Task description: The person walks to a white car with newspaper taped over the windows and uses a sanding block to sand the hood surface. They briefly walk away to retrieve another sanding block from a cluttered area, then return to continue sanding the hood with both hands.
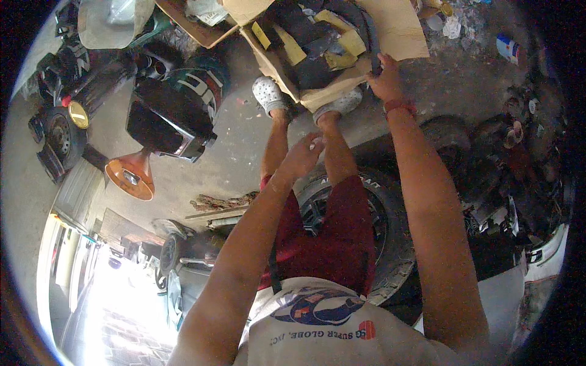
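A cardboard box (334, 91) with spread flaps sits on the floor at my feet. Inside lie black, sheet-like pieces (314, 58) and several yellowish paper or card pieces (349, 41). My right hand (386, 79) is at the box's right near corner, its fingers closed around the end of a black curved strip (372, 46) that runs along the box's right side. My left hand (302, 157) hangs in front of my shins, apart from the box. Its fingers are curled, with a small pale spot between them that I cannot make out.
Left of my feet stand a black case-like object (162, 116) and an orange funnel (131, 177). A large tire (397, 244) lies beneath my legs. Dark piled parts (488, 152) fill the right side. A blue-and-white can (508, 49) lies at the far right.
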### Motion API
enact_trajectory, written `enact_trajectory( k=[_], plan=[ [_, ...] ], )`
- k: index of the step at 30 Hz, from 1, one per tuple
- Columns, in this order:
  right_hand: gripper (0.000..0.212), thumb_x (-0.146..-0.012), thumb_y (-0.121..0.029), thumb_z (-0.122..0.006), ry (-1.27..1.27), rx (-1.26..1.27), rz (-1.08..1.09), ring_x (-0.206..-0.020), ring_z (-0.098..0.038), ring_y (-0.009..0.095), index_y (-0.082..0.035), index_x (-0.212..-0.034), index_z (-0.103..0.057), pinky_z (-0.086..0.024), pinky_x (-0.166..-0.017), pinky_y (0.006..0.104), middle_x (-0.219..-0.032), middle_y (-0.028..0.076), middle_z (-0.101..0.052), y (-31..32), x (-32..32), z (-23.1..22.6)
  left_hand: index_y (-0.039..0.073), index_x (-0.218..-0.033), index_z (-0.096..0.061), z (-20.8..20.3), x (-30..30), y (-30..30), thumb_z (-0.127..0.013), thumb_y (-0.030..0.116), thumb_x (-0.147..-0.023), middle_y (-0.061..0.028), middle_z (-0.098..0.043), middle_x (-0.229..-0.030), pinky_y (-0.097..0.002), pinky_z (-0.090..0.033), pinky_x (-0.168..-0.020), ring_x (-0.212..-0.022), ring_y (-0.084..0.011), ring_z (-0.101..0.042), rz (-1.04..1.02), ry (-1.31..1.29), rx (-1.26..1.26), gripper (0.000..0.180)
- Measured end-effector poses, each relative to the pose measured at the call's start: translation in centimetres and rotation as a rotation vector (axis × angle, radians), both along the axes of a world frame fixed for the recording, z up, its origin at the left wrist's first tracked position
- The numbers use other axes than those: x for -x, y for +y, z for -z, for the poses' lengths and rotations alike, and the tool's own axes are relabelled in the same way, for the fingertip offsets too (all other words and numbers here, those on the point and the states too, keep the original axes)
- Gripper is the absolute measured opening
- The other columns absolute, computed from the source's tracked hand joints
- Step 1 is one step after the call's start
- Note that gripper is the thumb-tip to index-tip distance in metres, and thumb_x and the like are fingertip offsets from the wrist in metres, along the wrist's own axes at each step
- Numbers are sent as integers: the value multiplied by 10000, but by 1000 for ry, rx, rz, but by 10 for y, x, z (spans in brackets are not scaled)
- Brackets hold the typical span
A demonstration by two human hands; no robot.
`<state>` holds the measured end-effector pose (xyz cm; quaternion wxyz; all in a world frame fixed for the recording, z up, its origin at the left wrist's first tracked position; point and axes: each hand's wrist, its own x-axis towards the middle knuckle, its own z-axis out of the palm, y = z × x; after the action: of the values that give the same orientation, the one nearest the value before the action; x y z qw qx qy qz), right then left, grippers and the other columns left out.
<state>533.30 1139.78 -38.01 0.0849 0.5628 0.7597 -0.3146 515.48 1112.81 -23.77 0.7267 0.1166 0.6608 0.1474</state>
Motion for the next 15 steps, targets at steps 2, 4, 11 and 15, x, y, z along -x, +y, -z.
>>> enact_trajectory(
  k=[2,4,11,15],
  plan=[
    [812,-850,-253,-860,-9,-43,-22,-1455,-545,446,-5,-1542,-516,-452,-1239,526,-1535,268,-572,10,-3,22,65,-1480,-642,-3,3,6,-610,415,-1102,-280,-547,-1561,-462,-450,-1192,-1434,-407,-554,40,117,-87,516],
    [843,-846,-266,-866,-4,49,24,-1485,-509,459,-18,-1566,-505,-429,-1262,528,-1559,278,-550,22,12,20,105,-1393,-745,-9,9,16,-663,428,-1077,-273,-384,-1704,-455,-367,-1273,-1578,-396,-394,28,219,-120,460],
    [703,-860,-233,-845,-18,110,55,-1448,-547,447,-27,-1486,-597,-429,-1253,521,-1557,264,-563,-22,20,-26,104,-1440,-703,-15,15,34,-645,400,-1075,-281,-418,-1661,-457,-369,-1260,-1533,-420,-431,238,283,-244,473],
    [560,-876,-192,-855,52,299,279,-1315,-654,385,-37,-1383,-677,-521,-1126,465,-1406,213,-684,-73,-18,-73,54,-1556,-565,-49,25,44,-553,446,-1127,-273,-675,-1458,-447,-509,-1139,-1340,-404,-669,365,164,-163,581]
  ],
)
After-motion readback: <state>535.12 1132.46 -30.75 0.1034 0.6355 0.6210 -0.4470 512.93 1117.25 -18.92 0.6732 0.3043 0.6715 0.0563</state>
